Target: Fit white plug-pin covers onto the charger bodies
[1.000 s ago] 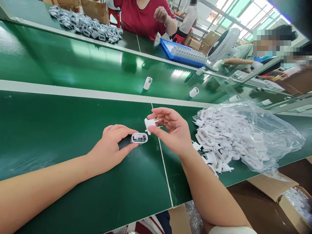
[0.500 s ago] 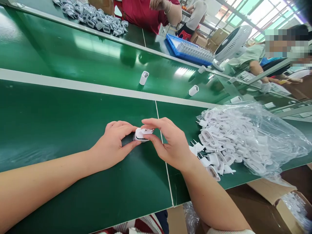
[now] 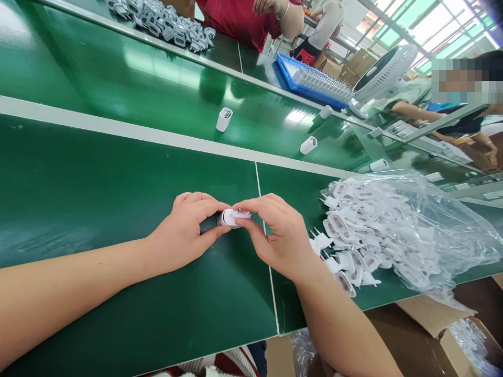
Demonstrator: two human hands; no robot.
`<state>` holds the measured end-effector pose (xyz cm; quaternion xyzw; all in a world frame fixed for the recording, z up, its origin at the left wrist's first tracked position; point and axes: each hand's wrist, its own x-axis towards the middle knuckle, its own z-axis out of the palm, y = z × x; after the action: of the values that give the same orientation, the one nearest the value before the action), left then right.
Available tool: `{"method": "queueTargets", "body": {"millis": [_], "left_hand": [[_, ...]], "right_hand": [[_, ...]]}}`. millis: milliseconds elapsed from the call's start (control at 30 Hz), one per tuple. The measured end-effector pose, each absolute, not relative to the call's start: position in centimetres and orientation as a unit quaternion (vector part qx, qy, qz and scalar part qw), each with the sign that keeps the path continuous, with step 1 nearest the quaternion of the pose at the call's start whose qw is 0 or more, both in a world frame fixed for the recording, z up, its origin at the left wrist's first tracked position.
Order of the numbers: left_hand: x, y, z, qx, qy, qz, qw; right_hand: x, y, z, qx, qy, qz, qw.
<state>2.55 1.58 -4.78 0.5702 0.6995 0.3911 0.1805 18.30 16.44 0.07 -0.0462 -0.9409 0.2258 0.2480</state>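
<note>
Between my hands, low over the green bench, is a small white charger housing (image 3: 221, 220) with a white plug cover (image 3: 233, 218) with pins against its end. My left hand (image 3: 192, 222) pinches the housing between thumb and fingers. From the other side, my right hand (image 3: 275, 230) grips the plug cover with thumb and forefinger. The two white parts touch; my fingertips hide part of the joint. To the right of my right hand lies a heap of white plug covers (image 3: 353, 225), partly inside a clear plastic bag (image 3: 463, 230).
White charger housings (image 3: 224, 120) stand on the green conveyor belt (image 3: 157, 89) beyond a pale rail (image 3: 118, 139). Across it are grey plug parts (image 3: 165, 23), a blue tray (image 3: 314, 86) of pinned pieces, a fan (image 3: 385, 73) and other people. A cardboard box (image 3: 444, 335) sits below right.
The plug cover now sits flatter against the housing, and the dark gap between them has narrowed. The housings on the belt have shifted slightly left. The view has tilted a little.
</note>
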Motion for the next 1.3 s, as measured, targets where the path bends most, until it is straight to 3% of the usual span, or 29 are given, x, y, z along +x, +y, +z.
{"method": "queueTargets", "body": {"millis": [867, 1300], "left_hand": [[2.6, 1.7, -4.8, 0.566, 0.703, 0.392, 0.178], [2.7, 1.7, -5.0, 0.556, 0.704, 0.404, 0.179]], "right_hand": [[18.1, 16.1, -0.2, -0.047, -0.942, 0.202, 0.263], [17.7, 14.6, 0.9, -0.102, -0.967, 0.113, 0.202]]}}
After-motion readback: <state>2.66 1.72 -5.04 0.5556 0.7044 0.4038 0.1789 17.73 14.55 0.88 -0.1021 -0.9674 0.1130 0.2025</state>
